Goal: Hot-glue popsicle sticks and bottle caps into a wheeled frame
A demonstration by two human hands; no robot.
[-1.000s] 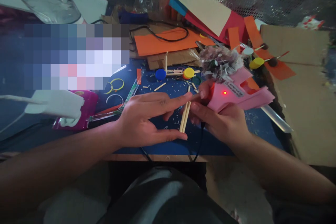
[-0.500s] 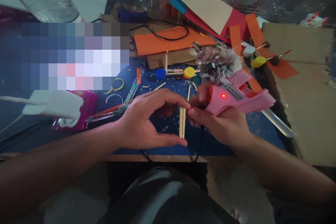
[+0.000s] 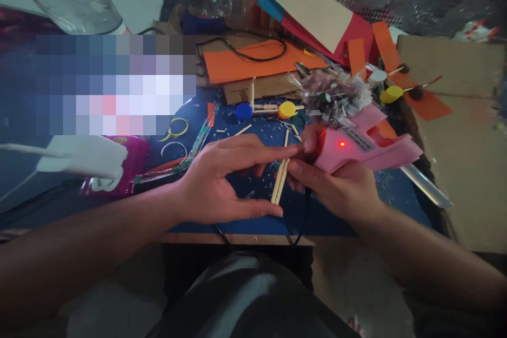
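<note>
Squaring up two pale sticks (image 3: 280, 182) just left of the glue gun (image 3: 358, 149) seems to be the step in hand. The left hand (image 3: 216, 182) spans their length — thumb against the near ends, index finger reaching across the far ends, a wide gap between. The right hand (image 3: 343, 185) curls around the gun, whose red light is lit; its thumb tip is close by the sticks' far ends, but whether it pinches them I cannot tell. By my reading, the next move calls for steady pressure — ends flush, pair parallel. Beyond the gun, to its left, sit a blue cap (image 3: 243, 112) and a yellow cap (image 3: 286, 110); right behind it, a bundle of plastic scraps (image 3: 336, 92); farther back and left, an orange sheet (image 3: 247, 63).
</note>
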